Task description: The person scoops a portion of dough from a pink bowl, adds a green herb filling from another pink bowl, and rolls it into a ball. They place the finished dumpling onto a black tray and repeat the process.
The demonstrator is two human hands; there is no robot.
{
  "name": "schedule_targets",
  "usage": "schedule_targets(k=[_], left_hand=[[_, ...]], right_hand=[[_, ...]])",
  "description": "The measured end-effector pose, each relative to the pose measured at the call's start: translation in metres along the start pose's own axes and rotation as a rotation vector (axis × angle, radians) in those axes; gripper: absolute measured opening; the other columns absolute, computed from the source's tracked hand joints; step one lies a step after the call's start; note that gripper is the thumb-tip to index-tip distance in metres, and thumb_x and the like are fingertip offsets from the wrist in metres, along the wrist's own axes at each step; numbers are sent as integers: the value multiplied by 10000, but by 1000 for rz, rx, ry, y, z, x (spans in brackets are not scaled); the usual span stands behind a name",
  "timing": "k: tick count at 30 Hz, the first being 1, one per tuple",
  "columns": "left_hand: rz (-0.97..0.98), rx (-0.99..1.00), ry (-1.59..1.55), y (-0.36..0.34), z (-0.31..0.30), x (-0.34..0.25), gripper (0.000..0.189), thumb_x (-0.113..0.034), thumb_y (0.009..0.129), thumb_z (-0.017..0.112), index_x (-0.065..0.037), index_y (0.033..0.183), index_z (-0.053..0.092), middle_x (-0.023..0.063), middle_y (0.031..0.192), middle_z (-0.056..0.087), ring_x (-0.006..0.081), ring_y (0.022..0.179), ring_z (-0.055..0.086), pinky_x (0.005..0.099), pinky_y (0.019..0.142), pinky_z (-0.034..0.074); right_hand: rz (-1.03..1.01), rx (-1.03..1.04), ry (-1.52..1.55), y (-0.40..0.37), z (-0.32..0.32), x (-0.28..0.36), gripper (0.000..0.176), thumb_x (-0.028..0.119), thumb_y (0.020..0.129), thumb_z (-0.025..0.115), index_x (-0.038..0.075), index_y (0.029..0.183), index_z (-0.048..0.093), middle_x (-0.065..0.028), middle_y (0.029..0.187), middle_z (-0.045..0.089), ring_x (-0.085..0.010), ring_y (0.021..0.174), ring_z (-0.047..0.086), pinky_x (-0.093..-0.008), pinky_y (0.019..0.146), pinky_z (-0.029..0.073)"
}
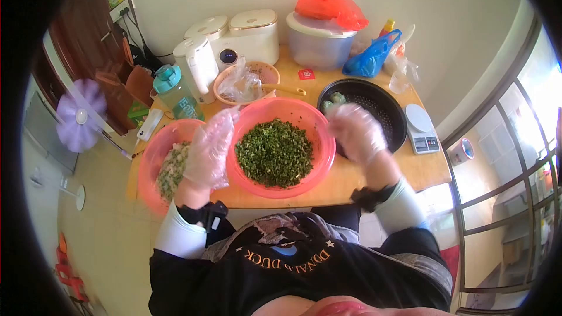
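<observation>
A large pink basin (326,169) full of finely chopped greens (274,153) sits on the table in front of me. My left hand (209,149), in a clear plastic glove, is at its left rim, fingers stretched out along the side. It partly hides a second pink basin (151,167) with a pale green and white chopped mix (173,169). Gloved the same way and smeared by motion, my right hand (360,131) is between the large basin's right rim and a black perforated steamer pan (389,102). Round green lumps (335,99) lie in that pan. The right fingers are bent and blurred.
Behind the basins stand a teal bottle (178,95), a white kettle (200,67), a bowl (266,73) with a plastic bag, and a lidded tub (321,47). A blue bag (374,58) lies at back right. A kitchen scale (420,126) sits at the right edge.
</observation>
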State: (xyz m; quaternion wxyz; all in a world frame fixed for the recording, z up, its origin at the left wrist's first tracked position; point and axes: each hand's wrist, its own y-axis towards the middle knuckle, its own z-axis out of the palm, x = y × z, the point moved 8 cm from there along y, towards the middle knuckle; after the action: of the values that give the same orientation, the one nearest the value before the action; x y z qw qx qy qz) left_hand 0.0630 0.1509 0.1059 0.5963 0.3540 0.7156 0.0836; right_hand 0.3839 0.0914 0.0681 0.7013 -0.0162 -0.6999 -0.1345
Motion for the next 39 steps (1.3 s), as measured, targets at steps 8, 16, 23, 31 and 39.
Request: schedule_targets(k=[8, 16, 23, 31, 39], left_hand=[[-13, 0, 403, -35, -103, 4, 337, -190, 1051, 569, 35, 1300, 611, 101, 1255, 675, 171, 1151, 627, 312, 1019, 485], [-706, 176, 610, -73, -203, 60, 413, -368, 984, 617, -96, 1292, 662, 132, 1271, 668, 286, 1116, 637, 363, 982, 493], [-474, 579, 949, -79, -165, 91, 525, -412, 889, 696, -221, 1372, 621, 140, 1309, 618, 337, 1274, 547, 456, 1076, 419], [-51, 1005, 1155, -82, -94, 59, 948, -282, 693, 836, -305, 1535, 401, 130, 1347, 594, 360, 1214, 590, 465, 1043, 453], [-513, 948, 927, -100, -103, 139, 409, -99, 786, 697, -143, 1192, 703, 146, 1096, 678, 366, 1053, 651, 446, 898, 514]], right_hand=[[-465, 245, -802, -70, 133, -1, 73, 141, 898, 621, 72, 893, 642, -183, 858, 651, -401, 863, 642, -492, 749, 523], [-305, -231, -606, -87, 28, 5, 136, 96, 925, 659, -2, 999, 716, -135, 901, 724, -214, 831, 687, -343, 781, 538], [-189, -212, -324, -107, 16, -5, 141, 105, 955, 658, -24, 992, 702, -45, 922, 669, -107, 804, 559, -262, 760, 479], [-193, -132, -419, -115, 42, 12, 156, 114, 968, 644, -24, 1008, 705, -38, 922, 663, -113, 839, 568, -275, 780, 474], [-175, -184, -734, -140, 32, 11, 213, 180, 991, 628, -15, 1019, 711, -42, 877, 653, -119, 832, 583, -285, 791, 480]])
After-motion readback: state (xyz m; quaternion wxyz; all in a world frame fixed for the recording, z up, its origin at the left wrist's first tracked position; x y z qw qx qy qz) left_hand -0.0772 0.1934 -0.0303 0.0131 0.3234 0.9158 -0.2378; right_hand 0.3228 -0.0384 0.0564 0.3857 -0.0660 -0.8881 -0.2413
